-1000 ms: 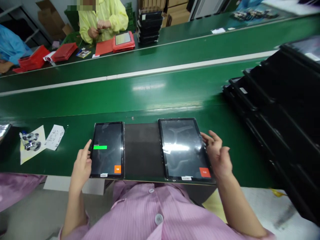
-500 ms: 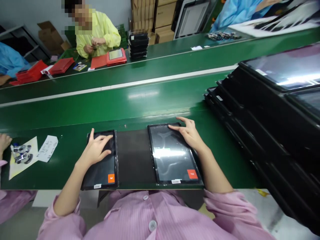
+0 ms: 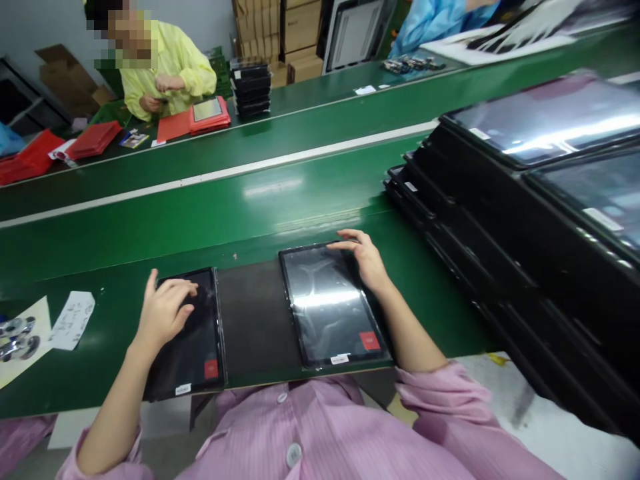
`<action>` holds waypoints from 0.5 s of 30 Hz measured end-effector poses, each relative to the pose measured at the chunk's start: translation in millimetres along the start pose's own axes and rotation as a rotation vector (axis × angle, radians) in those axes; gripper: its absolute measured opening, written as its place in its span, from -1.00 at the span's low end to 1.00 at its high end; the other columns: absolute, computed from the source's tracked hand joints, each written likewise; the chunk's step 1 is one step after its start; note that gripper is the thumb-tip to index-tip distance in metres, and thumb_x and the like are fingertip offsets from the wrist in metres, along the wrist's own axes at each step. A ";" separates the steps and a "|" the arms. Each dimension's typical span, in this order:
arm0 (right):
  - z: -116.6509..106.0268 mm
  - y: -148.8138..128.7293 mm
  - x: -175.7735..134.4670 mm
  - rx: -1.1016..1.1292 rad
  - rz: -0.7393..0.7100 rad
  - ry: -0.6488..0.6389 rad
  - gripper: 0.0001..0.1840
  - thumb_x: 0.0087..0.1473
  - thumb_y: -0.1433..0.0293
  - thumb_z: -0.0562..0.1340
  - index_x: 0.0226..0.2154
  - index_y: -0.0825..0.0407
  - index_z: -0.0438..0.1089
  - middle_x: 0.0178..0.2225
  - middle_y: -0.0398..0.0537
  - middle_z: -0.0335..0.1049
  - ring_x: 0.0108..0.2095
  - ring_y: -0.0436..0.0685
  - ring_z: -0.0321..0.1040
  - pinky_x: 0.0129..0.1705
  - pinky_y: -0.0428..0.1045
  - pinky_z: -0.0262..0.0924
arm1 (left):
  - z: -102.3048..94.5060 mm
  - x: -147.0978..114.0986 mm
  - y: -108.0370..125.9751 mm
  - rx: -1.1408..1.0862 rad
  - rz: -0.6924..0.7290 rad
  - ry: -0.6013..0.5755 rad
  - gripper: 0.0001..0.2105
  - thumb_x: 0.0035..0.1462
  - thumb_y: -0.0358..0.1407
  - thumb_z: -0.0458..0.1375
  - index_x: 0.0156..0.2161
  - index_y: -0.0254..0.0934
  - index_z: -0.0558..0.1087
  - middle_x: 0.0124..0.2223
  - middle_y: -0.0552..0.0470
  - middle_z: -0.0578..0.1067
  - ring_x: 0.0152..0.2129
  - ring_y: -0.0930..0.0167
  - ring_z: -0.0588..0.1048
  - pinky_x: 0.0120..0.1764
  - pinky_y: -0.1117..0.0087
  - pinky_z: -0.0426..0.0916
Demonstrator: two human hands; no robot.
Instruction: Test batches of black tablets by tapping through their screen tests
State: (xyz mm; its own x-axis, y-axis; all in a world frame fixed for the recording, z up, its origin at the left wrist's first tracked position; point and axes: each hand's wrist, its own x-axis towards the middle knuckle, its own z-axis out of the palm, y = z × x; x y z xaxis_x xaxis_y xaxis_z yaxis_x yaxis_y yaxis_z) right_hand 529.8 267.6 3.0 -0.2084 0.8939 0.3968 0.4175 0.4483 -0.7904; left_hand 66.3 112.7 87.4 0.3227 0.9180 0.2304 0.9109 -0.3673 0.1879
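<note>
Two dark tablets lie flat at the front edge of the green bench, with a dark mat (image 3: 253,313) between them. Over the left tablet (image 3: 200,333) is my left hand (image 3: 163,310), its fingers apart and holding nothing. My right hand (image 3: 363,260) rests at the top right of the right tablet (image 3: 330,307), fingers stretched out and one fingertip at its upper edge. Each screen is dark with a red square near its lower right corner. A small white label sits on the bottom rim of each tablet.
Large stacks of tablets (image 3: 500,220) rise on the right. At left lie a handwritten paper slip (image 3: 73,320) and a sheet (image 3: 30,340) with shiny round parts. Across the green bench (image 3: 280,183) a person in yellow (image 3: 173,60) works beside red pouches (image 3: 95,140) and a black stack (image 3: 251,90).
The view has shifted, so the scene sits further left. The squares on both screens have gone from brighter orange-red to duller red. My left fingers have drawn slightly closer together.
</note>
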 end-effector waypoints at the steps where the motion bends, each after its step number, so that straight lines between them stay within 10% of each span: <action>1: 0.8 -0.8 0.2 -0.003 -0.004 0.025 -0.27 0.28 -0.16 -0.12 -0.22 -0.16 0.63 0.05 0.07 0.38 0.08 0.33 0.28 0.18 0.27 0.18 | 2.5 -1.9 -3.4 0.027 -0.048 0.046 -0.44 0.39 0.11 -0.24 -0.13 -0.19 0.50 -0.06 -0.08 0.60 -0.05 0.17 0.52 0.36 -0.20 -0.31; 10: -3.3 -8.5 0.3 -0.179 -0.072 -0.026 -0.35 0.32 -0.03 -0.07 -0.28 -0.10 0.66 0.12 0.08 0.32 0.15 0.34 0.21 0.21 0.28 0.14 | 12.6 1.2 -12.8 0.043 -0.230 0.040 -0.37 0.35 0.15 -0.29 0.11 -0.11 0.47 0.36 -0.20 0.27 0.27 0.00 0.24 0.30 -0.30 -0.51; 15: -18.9 -14.0 30.9 -0.157 0.075 -0.199 -0.38 0.24 -0.10 0.03 0.05 -0.09 0.52 0.13 0.06 0.41 0.17 0.37 0.27 0.26 0.27 0.11 | -0.2 30.2 -29.9 -0.081 -0.402 -0.146 -0.37 0.33 0.09 -0.25 0.24 -0.28 0.32 0.30 -0.24 0.36 0.26 0.09 0.29 0.35 -0.16 -0.10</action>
State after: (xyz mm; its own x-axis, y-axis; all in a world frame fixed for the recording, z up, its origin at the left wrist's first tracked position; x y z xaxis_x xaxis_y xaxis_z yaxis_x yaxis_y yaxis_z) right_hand 534.2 288.9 35.2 -0.3353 0.9142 0.2279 0.5672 0.3890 -0.7260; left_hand 48.7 151.3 88.9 -0.0151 0.9998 -0.0130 0.9503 0.0184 0.3109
